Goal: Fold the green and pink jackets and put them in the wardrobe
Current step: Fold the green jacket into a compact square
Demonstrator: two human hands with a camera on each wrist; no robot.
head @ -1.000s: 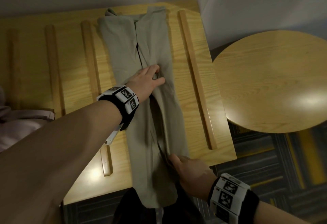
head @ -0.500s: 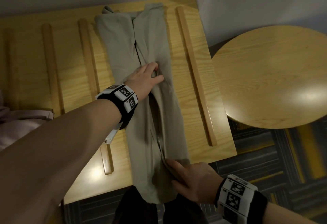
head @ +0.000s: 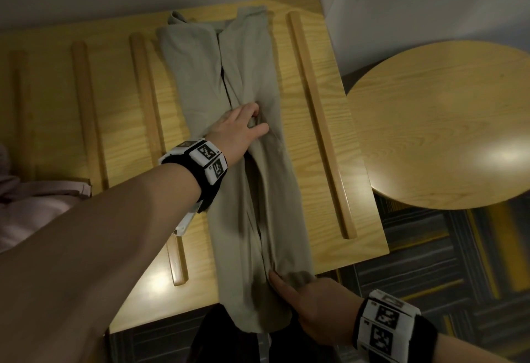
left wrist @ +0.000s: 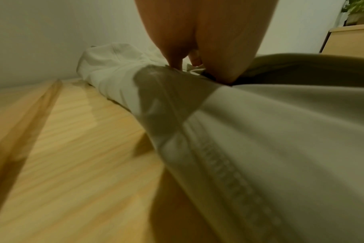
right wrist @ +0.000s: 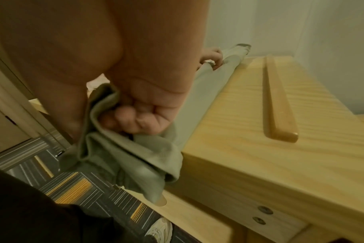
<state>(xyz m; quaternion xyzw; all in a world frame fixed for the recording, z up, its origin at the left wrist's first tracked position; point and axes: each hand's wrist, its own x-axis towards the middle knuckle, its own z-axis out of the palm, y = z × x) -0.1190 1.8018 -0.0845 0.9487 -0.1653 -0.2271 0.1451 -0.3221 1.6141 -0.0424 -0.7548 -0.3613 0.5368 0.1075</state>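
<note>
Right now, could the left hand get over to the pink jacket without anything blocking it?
Probably yes. The pink jacket lies at the table's left edge, beside the left forearm, with only low slats between. But the left hand is gripping the green jacket, so it must let go first.

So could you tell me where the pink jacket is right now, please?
In the head view, the pink jacket sits at the far left edge, beside the slatted table, left of the green jacket.

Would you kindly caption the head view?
Both hands, left and right, grip the green jacket on the slatted wooden table.
</note>
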